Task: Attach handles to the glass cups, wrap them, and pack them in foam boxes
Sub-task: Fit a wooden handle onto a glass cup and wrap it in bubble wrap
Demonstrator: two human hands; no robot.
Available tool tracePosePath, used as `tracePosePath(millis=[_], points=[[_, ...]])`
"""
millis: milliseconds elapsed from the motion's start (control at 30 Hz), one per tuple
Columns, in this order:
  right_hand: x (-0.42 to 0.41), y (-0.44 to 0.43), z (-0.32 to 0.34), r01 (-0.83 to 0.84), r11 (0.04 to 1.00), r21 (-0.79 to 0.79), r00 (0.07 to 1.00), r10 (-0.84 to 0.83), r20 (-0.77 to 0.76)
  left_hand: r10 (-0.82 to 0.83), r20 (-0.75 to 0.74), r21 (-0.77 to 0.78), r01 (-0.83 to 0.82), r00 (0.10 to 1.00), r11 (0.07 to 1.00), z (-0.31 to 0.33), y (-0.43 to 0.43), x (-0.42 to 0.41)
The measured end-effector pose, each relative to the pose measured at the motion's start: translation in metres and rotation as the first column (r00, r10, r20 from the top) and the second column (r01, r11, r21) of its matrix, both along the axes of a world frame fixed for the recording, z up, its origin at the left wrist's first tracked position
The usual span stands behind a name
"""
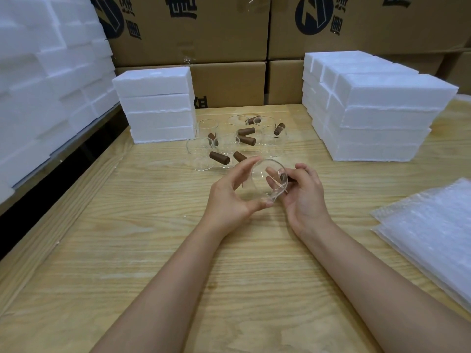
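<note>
A clear glass cup [257, 183] is held tilted above the wooden table [153, 250], its mouth turned towards me. My left hand [229, 197] grips its body, thumb near the base and fingers over the rim. My right hand [304, 193] curls round a dark handle [293, 178] at the cup's right side; most of the handle is hidden by the fingers. Behind the hands stand several glass cups [201, 154] with brown wooden handles [219, 158].
White foam boxes are stacked at back left [155, 105], back right [377, 110] and along the left wall [43, 80]. A pile of bubble wrap sheets [433, 225] lies at the right edge. Cardboard cartons [204, 29] line the back.
</note>
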State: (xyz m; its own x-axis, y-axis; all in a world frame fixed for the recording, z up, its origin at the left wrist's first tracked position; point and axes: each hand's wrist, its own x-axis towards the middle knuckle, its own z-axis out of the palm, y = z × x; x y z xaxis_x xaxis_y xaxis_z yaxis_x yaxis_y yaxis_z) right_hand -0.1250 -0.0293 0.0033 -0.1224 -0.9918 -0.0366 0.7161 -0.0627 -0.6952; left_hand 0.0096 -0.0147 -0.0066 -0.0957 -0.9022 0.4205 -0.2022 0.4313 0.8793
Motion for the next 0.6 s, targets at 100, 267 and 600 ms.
tracePosePath(millis=[100,267,600], points=[[-0.0005,0.0007,0.0010,0.014,1.000,0.006,1.000,-0.014,-0.020,0.000,0.008,0.021,0.000,1.000,1.000,0.0006,0.0005,-0.0005],[-0.0013,0.0022,0.0001,0.048,0.998,-0.031,0.995,-0.051,-0.081,-0.011,-0.016,0.056,0.012,1.000,0.998,0.0025,0.0020,-0.0023],[-0.0047,0.0046,0.0005,0.024,0.983,-0.183,0.974,-0.064,-0.216,-0.021,-0.032,0.136,0.025,0.999,0.990,-0.0024,-0.0006,-0.0007]])
